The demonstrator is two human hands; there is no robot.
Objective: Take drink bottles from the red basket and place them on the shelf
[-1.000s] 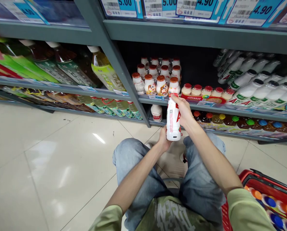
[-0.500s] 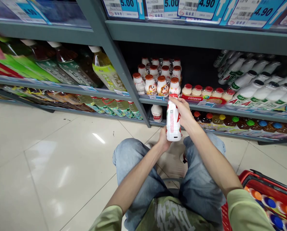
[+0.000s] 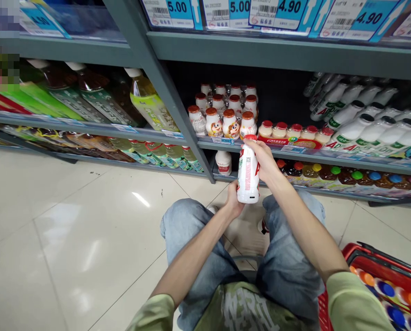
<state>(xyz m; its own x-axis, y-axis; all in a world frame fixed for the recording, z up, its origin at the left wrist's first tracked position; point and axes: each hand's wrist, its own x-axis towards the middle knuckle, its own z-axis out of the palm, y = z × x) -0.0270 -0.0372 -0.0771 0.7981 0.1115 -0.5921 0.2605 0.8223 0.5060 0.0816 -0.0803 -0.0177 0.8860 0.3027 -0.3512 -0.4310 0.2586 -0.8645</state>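
Note:
A white plastic drink bottle (image 3: 248, 177) with a red cap and red and green print is held up between both hands, over the gap between the knees. My right hand (image 3: 263, 158) grips its upper part near the cap. Low down, my left hand (image 3: 233, 198) is closed round the bottle's left side and base, its fingers partly hidden behind it. Behind the bottle, small drink bottles with orange-red caps (image 3: 230, 125) stand in wrapped packs on the shelf. A single white bottle (image 3: 223, 163) sits on the bottom shelf just left of the held one.
At the lower right stands a red shopping basket (image 3: 355, 250) with several capped bottles inside. White bottles with black caps (image 3: 359, 133) lean on the right of the shelf. Large tea bottles (image 3: 98, 89) fill the left bay, past a grey upright (image 3: 164, 87).
The view has shifted very slightly. Both hands keep their hold on the bottle, which has barely moved or turned.

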